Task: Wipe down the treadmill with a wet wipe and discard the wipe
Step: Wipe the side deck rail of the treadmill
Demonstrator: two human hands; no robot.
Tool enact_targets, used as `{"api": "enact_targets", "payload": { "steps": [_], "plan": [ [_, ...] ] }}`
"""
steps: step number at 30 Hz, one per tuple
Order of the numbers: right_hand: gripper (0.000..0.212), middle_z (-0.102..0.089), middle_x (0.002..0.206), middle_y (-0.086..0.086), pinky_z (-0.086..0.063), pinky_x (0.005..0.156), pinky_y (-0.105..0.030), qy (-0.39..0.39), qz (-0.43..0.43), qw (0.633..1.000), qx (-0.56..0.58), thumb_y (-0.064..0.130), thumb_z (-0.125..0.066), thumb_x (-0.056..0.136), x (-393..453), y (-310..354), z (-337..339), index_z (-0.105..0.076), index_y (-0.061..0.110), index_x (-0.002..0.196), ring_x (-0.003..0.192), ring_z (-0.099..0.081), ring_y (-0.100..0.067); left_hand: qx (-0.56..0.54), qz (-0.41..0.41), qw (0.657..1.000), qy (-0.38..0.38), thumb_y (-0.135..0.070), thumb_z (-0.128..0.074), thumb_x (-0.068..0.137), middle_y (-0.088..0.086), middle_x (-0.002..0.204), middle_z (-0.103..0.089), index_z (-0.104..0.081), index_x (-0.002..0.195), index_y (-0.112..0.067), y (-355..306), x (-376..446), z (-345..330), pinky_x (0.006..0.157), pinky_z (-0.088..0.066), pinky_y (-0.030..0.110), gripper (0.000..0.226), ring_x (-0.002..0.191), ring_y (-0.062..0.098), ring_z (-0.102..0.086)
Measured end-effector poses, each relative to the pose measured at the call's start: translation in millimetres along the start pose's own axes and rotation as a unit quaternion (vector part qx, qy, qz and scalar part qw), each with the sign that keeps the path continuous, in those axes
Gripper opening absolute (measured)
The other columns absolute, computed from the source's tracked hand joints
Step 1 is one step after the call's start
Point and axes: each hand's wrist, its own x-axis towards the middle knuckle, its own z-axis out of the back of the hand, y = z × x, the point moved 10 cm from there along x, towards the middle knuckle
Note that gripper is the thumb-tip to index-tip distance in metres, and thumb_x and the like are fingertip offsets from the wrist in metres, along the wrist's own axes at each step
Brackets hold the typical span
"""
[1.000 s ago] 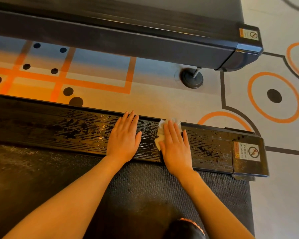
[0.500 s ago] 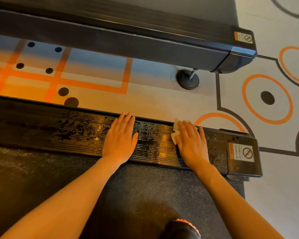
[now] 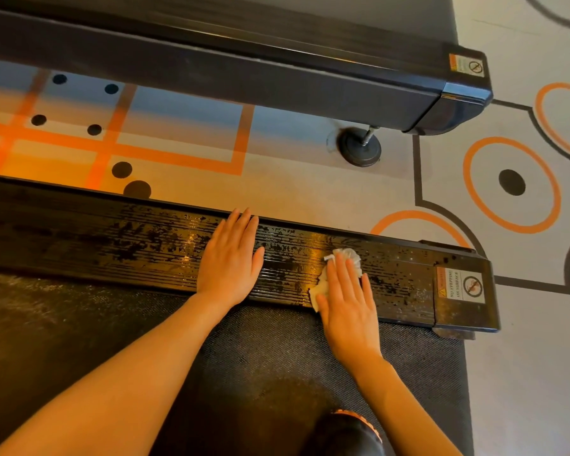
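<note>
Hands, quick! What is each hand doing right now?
Left hand: open, flat on the treadmill side rail, holding nothing.
Right hand: open, straight fingers pressing the wet wipe onto the rail.

Bare forearms (image 3: 119,383), no sleeves, no jewellery

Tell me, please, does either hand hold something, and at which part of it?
The right hand presses the wet wipe flat on the side rail, fingers over its middle; nothing is gripped. The left hand rests flat on the rail.
</note>
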Motion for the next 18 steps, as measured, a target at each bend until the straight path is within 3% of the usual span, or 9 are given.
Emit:
{"api": "enact_targets", "payload": {
  "steps": [4,12,18],
  "plan": [
    [0.06,-0.027,0.159,-0.013,-0.012,0.119,-0.043,-0.001,-0.009,1.0,-0.001,0.041,-0.019,0.104,-11,-2,-3,-0.029,0.006,0.152,0.148,-0.023,-0.028,0.005,-0.001,1.0,0.001,-0.041,-0.026,0.1,0.013,0.159,-0.026,-0.031,0.15,-0.004,-1,0,-1,0.12,-0.01,0.038,0.063,0.149,0.026,-0.018],
    [0.062,-0.018,0.163,-0.011,-0.014,0.12,-0.048,0.008,0.06,0.998,-0.019,0.039,-0.026,0.1,-3,70,-13,-0.024,0.011,0.156,0.15,-0.016,-0.028,0.006,-0.001,1.0,-0.006,-0.038,-0.032,0.099,0.015,0.156,-0.032,-0.036,0.148,-0.002,-1,-1,-1,0.118,-0.017,0.039,0.06,0.147,0.028,-0.024],
    [0.066,-0.026,0.16,-0.01,-0.016,0.118,-0.046,-0.001,0.008,1.0,-0.014,0.042,-0.029,0.099,-19,22,-12,-0.019,0.011,0.156,0.149,-0.022,-0.027,0.011,0.0,1.0,-0.008,-0.04,-0.028,0.1,0.013,0.158,-0.028,-0.032,0.15,-0.004,0,-1,-1,0.12,-0.013,0.039,0.062,0.148,0.027,-0.02]
  ]
}}
